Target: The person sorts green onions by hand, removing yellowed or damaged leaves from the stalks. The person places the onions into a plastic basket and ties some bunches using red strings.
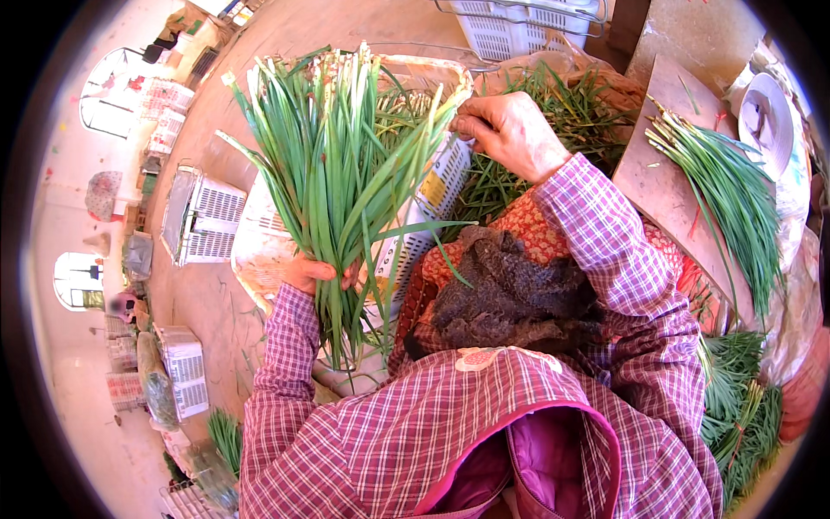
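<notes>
My left hand [310, 274] is closed around a bunch of garlic chives [331, 188] near its leafy lower part. The pale stalk ends fan out away from me, over a white plastic crate [454, 70]. My right hand [509, 133] is beside the crate's right rim, at the tips of the rightmost stalks. Its thumb and forefinger are drawn together, but whether a stalk lies between them is not clear. More chives [405, 107] lie inside the crate, partly hidden behind the bunch.
Loose leaves [577, 97] are heaped right of the crate. A tied chive bunch [720, 175] lies on a board [655, 156] at right, by a hat [765, 123]. More bundles [739, 415] are at lower right. A dark cloth [512, 292] covers my lap. Crates [207, 214] stand on the floor [220, 292].
</notes>
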`<state>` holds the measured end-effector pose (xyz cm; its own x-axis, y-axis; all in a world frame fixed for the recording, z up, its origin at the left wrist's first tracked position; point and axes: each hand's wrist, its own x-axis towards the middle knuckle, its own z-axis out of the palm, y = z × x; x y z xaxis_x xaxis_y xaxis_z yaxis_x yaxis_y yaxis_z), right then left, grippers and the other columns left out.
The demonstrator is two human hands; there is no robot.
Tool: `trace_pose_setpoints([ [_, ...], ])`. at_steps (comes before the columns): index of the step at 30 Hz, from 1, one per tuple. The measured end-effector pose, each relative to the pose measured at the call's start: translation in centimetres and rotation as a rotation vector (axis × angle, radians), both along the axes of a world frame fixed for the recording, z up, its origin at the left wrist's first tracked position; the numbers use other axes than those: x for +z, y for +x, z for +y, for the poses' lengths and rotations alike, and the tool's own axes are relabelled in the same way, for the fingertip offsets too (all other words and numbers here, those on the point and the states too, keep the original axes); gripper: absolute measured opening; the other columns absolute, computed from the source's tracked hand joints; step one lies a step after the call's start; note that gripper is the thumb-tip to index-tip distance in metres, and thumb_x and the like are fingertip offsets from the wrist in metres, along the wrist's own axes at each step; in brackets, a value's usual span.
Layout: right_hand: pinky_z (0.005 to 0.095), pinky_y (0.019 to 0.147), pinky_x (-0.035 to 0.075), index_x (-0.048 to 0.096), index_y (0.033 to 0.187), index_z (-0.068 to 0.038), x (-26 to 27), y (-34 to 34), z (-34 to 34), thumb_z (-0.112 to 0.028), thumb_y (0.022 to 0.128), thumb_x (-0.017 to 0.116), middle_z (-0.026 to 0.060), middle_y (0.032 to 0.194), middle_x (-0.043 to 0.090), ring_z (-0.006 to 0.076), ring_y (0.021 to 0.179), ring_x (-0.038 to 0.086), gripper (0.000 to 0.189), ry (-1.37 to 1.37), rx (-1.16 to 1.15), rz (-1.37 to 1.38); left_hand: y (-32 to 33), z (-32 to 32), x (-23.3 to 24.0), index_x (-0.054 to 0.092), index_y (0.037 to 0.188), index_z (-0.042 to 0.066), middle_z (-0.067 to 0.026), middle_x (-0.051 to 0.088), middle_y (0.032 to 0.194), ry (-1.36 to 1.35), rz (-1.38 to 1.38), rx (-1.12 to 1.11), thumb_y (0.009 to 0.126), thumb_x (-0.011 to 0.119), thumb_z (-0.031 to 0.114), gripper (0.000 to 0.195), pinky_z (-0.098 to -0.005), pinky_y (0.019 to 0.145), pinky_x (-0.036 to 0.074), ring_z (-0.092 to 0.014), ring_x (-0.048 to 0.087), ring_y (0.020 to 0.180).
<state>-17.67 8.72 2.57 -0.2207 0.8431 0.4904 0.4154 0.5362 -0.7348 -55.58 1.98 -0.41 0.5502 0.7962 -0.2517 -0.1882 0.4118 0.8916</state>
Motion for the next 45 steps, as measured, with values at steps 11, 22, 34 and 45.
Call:
trace_pose_setpoints([
  [11, 0.0434, 0.075, 0.056, 0.065, 0.107, -0.014, -2.5, 13.9, 5.5, -0.022, 0.090, 0.058, 0.0122, 0.097, 0.068, 0.0293, 0.087, 0.067, 0.020, 0.071, -0.792, -0.656, -1.1, -0.3, -0.8, 0.056, 0.113, -0.005, -0.0139, 0.062, 0.073, -0.026, 0.034, -0.090, 0.058, 0.080, 0.017, 0.064, -0.0405, 0.055, 0.048, -0.027, 0.059, 0.056],
  [22, 0.0459, 0.094, 0.042, 0.069, 0.099, -0.014, 2.2, 1.3, 0.1, -0.035, 0.088, 0.064, 0.0069, 0.098, 0.066, 0.0248, 0.098, 0.061, 0.024, 0.284, 0.089, -0.529, 0.3, -0.4, 0.2, 0.061, 0.100, -0.003, -0.0122, 0.062, 0.069, -0.001, -0.026, -0.157, 0.060, 0.081, 0.019, 0.050, -0.0402, 0.053, 0.045, -0.026, 0.059, 0.054],
  [34, 0.0429, 0.092, 0.049, 0.065, 0.118, -0.020, 0.5, 10.7, 3.9, -0.041, 0.089, 0.061, 0.0102, 0.106, 0.069, 0.0257, 0.099, 0.066, 0.036, -0.105, -0.486, -0.801, -0.8, -0.3, -0.4, 0.060, 0.105, -0.004, -0.0176, 0.065, 0.077, 0.005, -0.086, -0.375, 0.067, 0.081, 0.009, 0.045, -0.0406, 0.054, 0.048, -0.029, 0.063, 0.061],
  [45, 0.0305, 0.072, 0.057, 0.051, 0.135, -0.010, 1.3, 2.3, 5.0, -0.026, 0.091, 0.060, 0.0153, 0.113, 0.066, 0.0151, 0.073, 0.066, 0.048, -0.387, 0.369, -0.067, -1.1, 0.1, -1.2, 0.058, 0.113, -0.004, -0.0210, 0.066, 0.082, -0.026, -0.062, -0.480, 0.066, 0.080, 0.001, 0.052, -0.0401, 0.058, 0.053, -0.030, 0.065, 0.069],
])
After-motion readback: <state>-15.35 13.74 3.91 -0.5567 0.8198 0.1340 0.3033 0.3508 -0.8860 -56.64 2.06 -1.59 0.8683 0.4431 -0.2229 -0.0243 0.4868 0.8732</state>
